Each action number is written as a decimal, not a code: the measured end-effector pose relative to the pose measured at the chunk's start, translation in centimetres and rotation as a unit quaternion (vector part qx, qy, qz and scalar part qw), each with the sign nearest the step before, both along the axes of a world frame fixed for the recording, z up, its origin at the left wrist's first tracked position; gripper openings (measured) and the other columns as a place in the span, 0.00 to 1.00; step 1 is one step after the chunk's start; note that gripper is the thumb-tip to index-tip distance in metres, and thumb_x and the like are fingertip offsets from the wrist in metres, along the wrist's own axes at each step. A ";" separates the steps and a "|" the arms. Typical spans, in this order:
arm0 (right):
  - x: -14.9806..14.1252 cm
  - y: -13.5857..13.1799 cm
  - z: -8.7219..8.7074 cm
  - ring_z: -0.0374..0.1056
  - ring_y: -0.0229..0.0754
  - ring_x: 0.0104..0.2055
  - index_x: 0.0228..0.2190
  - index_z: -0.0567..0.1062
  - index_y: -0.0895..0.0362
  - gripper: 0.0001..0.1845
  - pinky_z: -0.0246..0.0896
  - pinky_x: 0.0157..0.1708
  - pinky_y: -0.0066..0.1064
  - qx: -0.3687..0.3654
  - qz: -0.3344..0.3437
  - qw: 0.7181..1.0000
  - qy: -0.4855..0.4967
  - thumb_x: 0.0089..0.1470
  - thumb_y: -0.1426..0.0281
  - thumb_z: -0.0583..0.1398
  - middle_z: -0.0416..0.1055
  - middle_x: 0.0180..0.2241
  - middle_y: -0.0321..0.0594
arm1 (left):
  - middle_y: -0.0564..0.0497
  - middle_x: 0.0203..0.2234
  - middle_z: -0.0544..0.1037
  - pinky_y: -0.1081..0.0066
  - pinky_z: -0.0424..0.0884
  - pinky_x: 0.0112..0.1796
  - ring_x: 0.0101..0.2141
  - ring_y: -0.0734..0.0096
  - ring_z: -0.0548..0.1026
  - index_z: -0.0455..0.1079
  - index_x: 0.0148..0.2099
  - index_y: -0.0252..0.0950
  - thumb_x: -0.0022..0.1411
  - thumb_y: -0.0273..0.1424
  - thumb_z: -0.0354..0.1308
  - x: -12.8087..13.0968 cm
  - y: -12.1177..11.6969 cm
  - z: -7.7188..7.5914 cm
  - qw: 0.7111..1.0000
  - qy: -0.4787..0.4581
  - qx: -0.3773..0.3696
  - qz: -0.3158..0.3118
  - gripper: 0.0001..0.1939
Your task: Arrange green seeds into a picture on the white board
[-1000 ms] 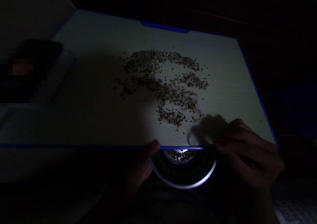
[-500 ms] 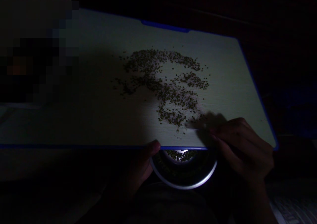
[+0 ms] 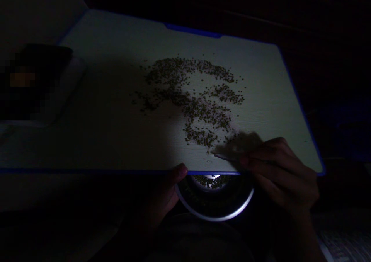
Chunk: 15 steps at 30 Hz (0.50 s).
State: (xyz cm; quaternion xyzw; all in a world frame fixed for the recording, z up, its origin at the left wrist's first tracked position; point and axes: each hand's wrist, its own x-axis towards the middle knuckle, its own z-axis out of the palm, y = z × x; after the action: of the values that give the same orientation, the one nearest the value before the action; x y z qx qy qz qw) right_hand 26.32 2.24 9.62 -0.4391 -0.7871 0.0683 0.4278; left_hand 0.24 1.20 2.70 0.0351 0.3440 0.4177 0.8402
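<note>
Small dark green beans (image 3: 208, 113), perhaps mung beans, lie scattered in loose bands on a pale board (image 3: 116, 146) with a blue rim. My right hand (image 3: 285, 173) is closed in a pinch on a thin, slim tool (image 3: 224, 156); the dim light hides its exact kind. The tool's tip rests at the near edge of the beans. Below the board's front edge, my left hand (image 3: 171, 192) grips the left side of a round metal bowl (image 3: 228, 216), its thumb against the board's rim. More beans show inside the bowl, which is partly covered by the board.
A dark flat object (image 3: 49, 84), partly blurred out, lies on the board's left side. A blue tab (image 3: 193, 30) runs along the far edge. Something blue (image 3: 353, 130) stands in the dark at right. Patterned cloth (image 3: 344, 235) shows at lower right.
My right hand has shifted the tool's tip slightly left and toward me, by the near beans. My left hand and the bowl have stayed in place.
</note>
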 end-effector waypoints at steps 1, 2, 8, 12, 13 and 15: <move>0.0 0.0 0.0 0.77 0.47 0.41 0.44 0.84 0.54 0.14 0.66 0.40 0.44 0.000 0.004 1.000 0.000 0.60 0.81 0.67 0.84 0.40 0.40 | 0.53 0.58 0.83 0.54 0.63 0.69 0.66 0.50 0.72 0.65 0.74 0.50 0.70 0.39 0.64 0.0 0.0 -0.1 1.000 0.011 -0.017 0.006 0.33; 0.0 0.0 0.0 0.77 0.47 0.41 0.45 0.84 0.54 0.14 0.66 0.40 0.44 0.001 0.008 1.000 0.000 0.59 0.81 0.67 0.84 0.40 0.41 | 0.52 0.58 0.83 0.52 0.64 0.69 0.65 0.49 0.73 0.65 0.74 0.48 0.69 0.38 0.64 -0.1 -0.1 -0.3 0.999 0.025 -0.039 0.009 0.33; 0.0 -0.1 0.0 0.77 0.47 0.40 0.46 0.85 0.51 0.16 0.66 0.39 0.44 0.001 0.012 1.000 0.008 0.60 0.79 0.67 0.84 0.40 0.38 | 0.52 0.61 0.81 0.53 0.63 0.69 0.67 0.47 0.70 0.59 0.77 0.50 0.69 0.39 0.65 -0.3 -0.1 -0.4 1.000 0.030 -0.003 -0.003 0.38; 0.3 -0.2 -0.2 0.77 0.48 0.40 0.47 0.85 0.51 0.17 0.67 0.39 0.44 0.007 0.024 1.000 0.017 0.58 0.79 0.67 0.84 0.41 0.39 | 0.53 0.61 0.81 0.54 0.62 0.70 0.68 0.49 0.69 0.57 0.78 0.51 0.68 0.38 0.66 0.7 0.6 0.9 0.999 0.029 0.033 0.022 0.40; 0.4 -0.1 -0.3 0.77 0.48 0.40 0.48 0.85 0.52 0.18 0.67 0.39 0.44 0.009 0.029 0.999 0.019 0.58 0.79 0.67 0.84 0.41 0.40 | 0.53 0.61 0.81 0.54 0.62 0.70 0.68 0.49 0.69 0.57 0.78 0.51 0.68 0.37 0.66 0.9 0.7 1.1 0.999 0.028 0.032 0.026 0.40; 0.6 -0.1 -0.3 0.77 0.47 0.40 0.48 0.85 0.52 0.18 0.67 0.39 0.44 0.011 0.039 0.999 0.019 0.58 0.79 0.67 0.84 0.41 0.40 | 0.53 0.60 0.82 0.54 0.63 0.70 0.68 0.48 0.69 0.59 0.77 0.50 0.66 0.37 0.67 1.0 0.9 0.9 0.999 0.011 0.030 0.021 0.41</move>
State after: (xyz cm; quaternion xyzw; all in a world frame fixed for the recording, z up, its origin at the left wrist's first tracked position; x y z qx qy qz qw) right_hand 26.94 2.15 9.36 -0.4016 -0.7960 0.0849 0.4449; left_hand 1.20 2.10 3.64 0.0579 0.3411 0.4452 0.8259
